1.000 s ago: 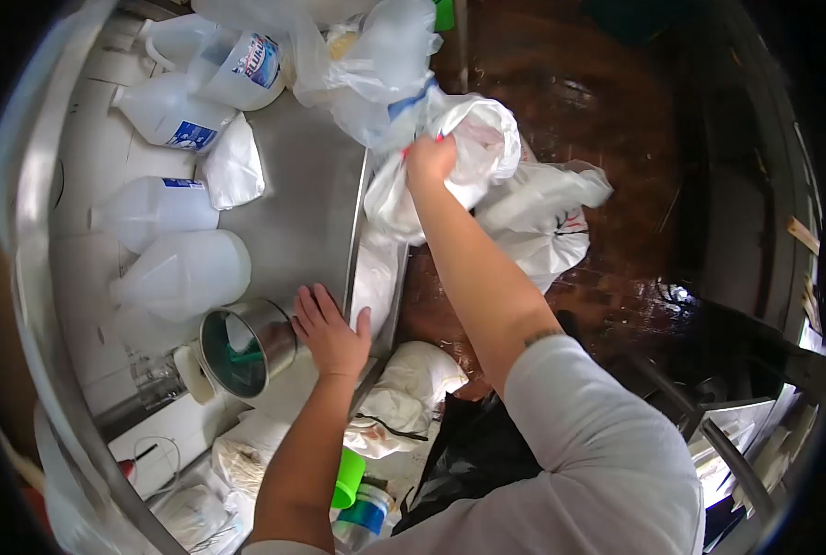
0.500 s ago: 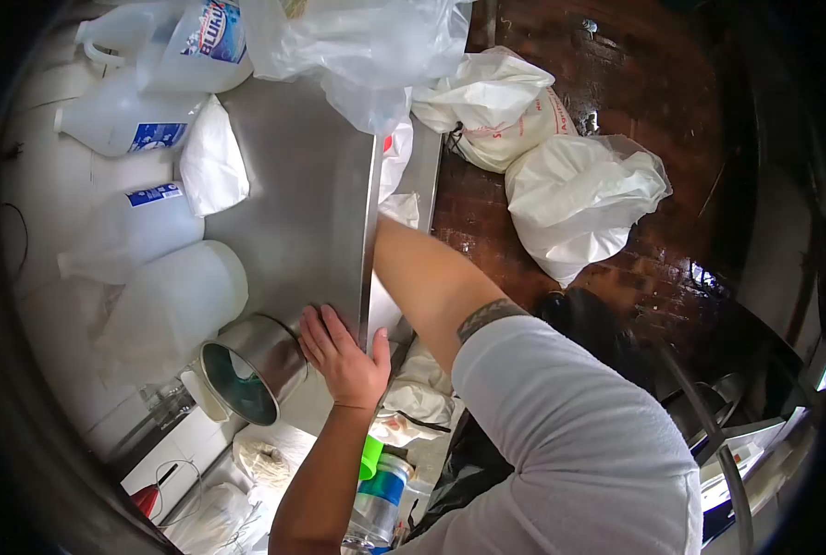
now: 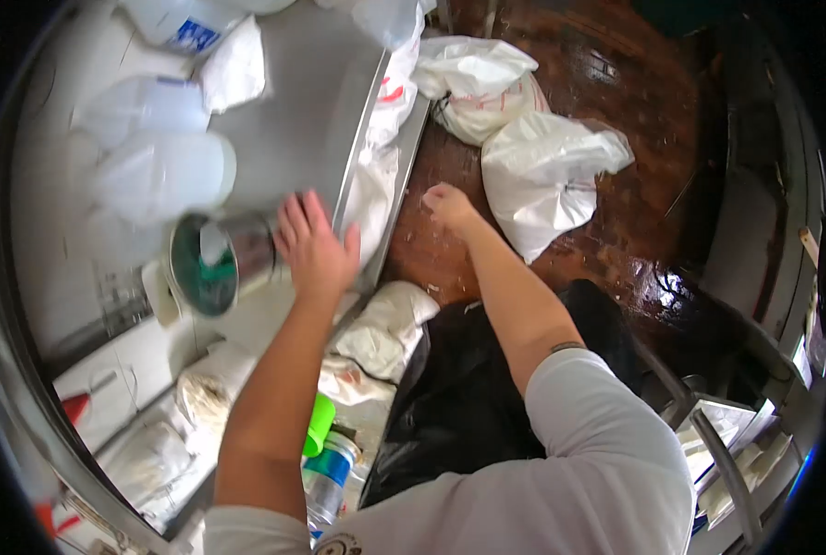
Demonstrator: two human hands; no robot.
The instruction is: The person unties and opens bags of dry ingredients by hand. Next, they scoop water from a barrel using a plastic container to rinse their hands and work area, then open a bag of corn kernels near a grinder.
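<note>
Floor (image 3: pixel 431 252) gives passage between the steel counter (image 3: pixel 293 139) and 2 obstructing white bags (image 3: pixel 541 176).

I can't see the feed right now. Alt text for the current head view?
The right hand, curled with nothing visible in it, is above a brown floor near two white bags. The left hand is open at a steel counter, beside a metal pot; plastic jugs line the view's left side.

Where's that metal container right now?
In the head view, left of centre, the metal container is beside the left hand, just below a translucent jug.
</note>
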